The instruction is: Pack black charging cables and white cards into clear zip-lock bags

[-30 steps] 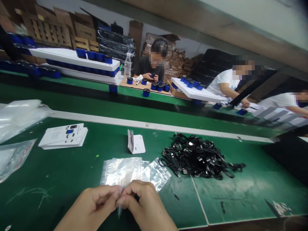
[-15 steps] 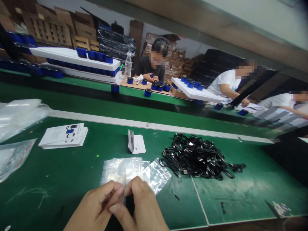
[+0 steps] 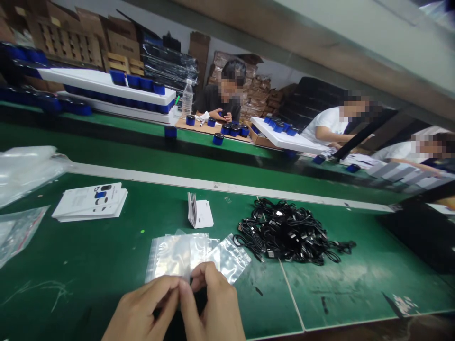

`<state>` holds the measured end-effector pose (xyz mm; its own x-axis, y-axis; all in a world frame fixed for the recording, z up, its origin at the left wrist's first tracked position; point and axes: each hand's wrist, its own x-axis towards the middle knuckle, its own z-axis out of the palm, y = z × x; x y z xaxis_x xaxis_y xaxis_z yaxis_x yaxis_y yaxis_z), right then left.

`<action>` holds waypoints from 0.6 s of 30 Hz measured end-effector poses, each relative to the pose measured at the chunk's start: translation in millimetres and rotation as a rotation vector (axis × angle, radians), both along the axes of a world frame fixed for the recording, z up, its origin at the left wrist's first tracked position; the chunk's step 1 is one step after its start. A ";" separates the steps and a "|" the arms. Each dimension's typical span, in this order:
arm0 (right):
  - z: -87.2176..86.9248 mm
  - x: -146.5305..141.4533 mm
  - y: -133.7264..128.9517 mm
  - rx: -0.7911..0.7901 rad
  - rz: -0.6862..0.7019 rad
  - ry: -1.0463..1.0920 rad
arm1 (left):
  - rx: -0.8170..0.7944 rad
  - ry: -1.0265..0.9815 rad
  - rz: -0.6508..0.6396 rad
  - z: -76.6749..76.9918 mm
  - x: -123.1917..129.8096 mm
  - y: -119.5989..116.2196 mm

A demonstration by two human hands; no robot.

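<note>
While left hand presses right hand at fingertips, pinch unclear; zip bags just beyond.

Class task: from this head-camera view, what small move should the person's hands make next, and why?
Probably ease the left hand and right hand apart to open the clear plastic bag they seem to pinch, since they meet at its edge and more bags lie just beyond.

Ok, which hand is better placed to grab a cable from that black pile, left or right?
Probably the right hand: it is nearer the black cable pile, while the left hand sits farther away, with the right hand in between.
</note>
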<state>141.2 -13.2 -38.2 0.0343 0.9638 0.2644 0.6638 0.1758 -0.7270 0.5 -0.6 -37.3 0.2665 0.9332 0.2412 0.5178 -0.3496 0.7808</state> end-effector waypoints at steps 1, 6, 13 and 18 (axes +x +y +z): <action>-2.1 0.4 0.9 0.026 0.017 -0.017 | 0.036 0.016 0.006 -0.1 -0.1 0.6; -10.4 1.3 3.0 0.177 0.124 -0.184 | 0.111 0.185 -0.004 -0.2 3.9 3.2; -4.6 0.3 7.5 0.232 0.108 -0.417 | 0.216 0.247 -0.023 -2.0 4.2 3.5; -7.0 -2.1 7.9 0.354 0.187 -0.421 | 0.308 0.279 0.045 -1.6 3.1 1.4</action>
<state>139.1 -5.3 -45.1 -0.3059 0.7938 0.5257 0.8172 0.5022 -0.2828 3.6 0.8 -38.9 0.3216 0.8407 0.4357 0.7145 -0.5174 0.4709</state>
